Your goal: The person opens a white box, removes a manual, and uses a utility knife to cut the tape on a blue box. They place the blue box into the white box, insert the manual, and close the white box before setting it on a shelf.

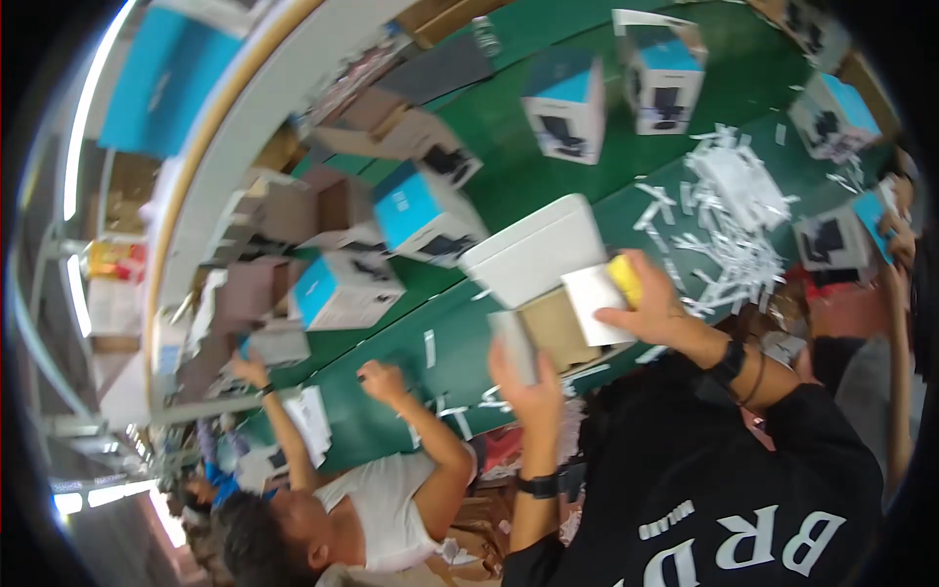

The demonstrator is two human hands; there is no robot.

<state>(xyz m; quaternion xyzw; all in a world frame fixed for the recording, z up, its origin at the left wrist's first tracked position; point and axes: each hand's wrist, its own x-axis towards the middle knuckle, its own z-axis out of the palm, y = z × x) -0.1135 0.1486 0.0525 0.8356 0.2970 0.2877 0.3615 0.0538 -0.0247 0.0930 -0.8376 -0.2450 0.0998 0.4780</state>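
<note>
My left hand (530,383) grips the near left wall of an open box (545,249), white outside and brown inside, with its lid raised on the far side. My right hand (653,305) is closed over the box's right part, on a flat white square piece (592,305) and a small yellow object (624,278). The white piece covers part of the box's opening. I cannot make out exactly what the yellow object is. Heaped white paper strips (738,220) lie just beyond my right hand.
On the green table (401,328) stand several blue-and-white printed boxes (430,215), some of them (565,106) at the far side. A co-worker in a white shirt (391,514) reaches over the table at left; another person's hand (898,235) is at far right. A curved shelf edge (220,147) rises at left.
</note>
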